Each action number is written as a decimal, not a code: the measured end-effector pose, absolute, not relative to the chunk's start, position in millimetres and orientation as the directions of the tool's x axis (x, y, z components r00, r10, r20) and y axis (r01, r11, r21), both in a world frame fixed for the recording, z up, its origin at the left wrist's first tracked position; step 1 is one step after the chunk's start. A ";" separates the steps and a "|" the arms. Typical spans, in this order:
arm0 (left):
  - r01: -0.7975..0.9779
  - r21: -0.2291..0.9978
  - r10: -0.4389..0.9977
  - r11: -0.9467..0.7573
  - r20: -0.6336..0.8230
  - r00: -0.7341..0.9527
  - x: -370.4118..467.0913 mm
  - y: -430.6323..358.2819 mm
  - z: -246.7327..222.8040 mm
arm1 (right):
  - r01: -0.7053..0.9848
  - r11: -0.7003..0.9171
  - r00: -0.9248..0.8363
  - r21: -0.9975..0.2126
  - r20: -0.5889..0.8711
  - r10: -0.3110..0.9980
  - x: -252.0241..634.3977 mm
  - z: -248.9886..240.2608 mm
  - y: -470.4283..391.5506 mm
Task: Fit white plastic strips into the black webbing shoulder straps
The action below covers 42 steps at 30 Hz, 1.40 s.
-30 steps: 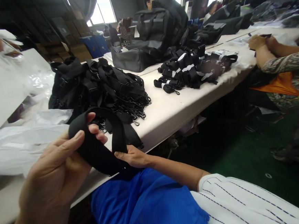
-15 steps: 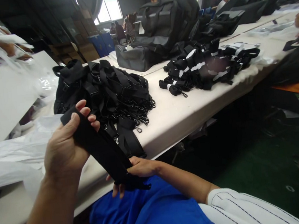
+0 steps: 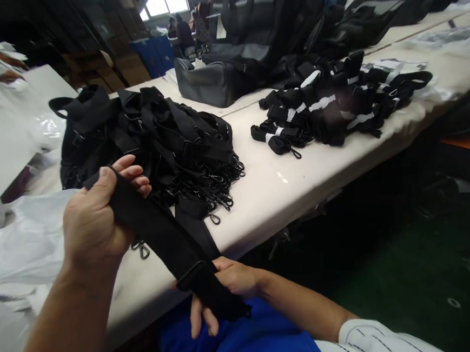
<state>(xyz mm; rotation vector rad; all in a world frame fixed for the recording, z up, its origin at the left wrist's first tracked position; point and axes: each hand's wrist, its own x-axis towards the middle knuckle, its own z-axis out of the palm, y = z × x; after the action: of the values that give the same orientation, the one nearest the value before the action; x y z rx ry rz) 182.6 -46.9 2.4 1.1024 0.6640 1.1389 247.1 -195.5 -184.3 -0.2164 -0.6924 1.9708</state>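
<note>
Left hand (image 3: 94, 222): curled partway round the upper end of the black strap (image 3: 153, 226), thumb pressed on one edge, fingertips showing past the other.
Right hand (image 3: 235, 278): gripping the strap's lower end, with two fingers stretched out beneath it.
Black strap: runs slantwise between both hands, over the front edge of the counter (image 3: 257, 201), its lower end above the blue cloth (image 3: 252, 340) on the person's lap.
Slider (image 3: 192, 276): a dark bar across the strap, just beside the right hand.
Loose strap pile (image 3: 166, 130): heaped on the counter behind the held strap, its metal hooks (image 3: 223, 190) bunched at the right side.
Banded straps (image 3: 323, 112): folded bundles with white bands, lying on the counter to the right, apart from the loose pile.
Dark bags (image 3: 264, 30): stand on the counter behind both heaps.
Clear plastic (image 3: 24, 236): crumpled on the counter at the left, near the left hand.
Blue box (image 3: 152, 56): in the background, below the bright window (image 3: 164, 1).
Striped sleeve (image 3: 366, 342): white with dark lines, on the right arm.
</note>
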 end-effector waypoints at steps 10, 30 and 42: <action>-0.350 0.935 0.946 0.053 0.065 0.317 190.4 -14.1 -0.2 | -0.769 -0.378 -0.543 -0.515 0.215 0.812 260.7 -176.6 -180.1; -0.394 0.892 0.933 0.222 -0.076 0.353 172.6 17.8 -28.7 | -0.764 -0.288 -0.340 -0.578 -0.020 0.940 257.9 -165.9 -183.3; -0.337 0.891 0.897 0.304 -0.149 0.416 172.7 4.6 -18.5 | -0.614 -0.182 -0.356 -0.768 0.064 0.932 274.7 -132.2 -197.6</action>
<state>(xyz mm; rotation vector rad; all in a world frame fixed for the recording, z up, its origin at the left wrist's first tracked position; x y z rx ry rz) 172.7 4.6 -18.5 0.9091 0.7457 0.9258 274.7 -197.6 -132.2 -0.5195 -0.8765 1.7654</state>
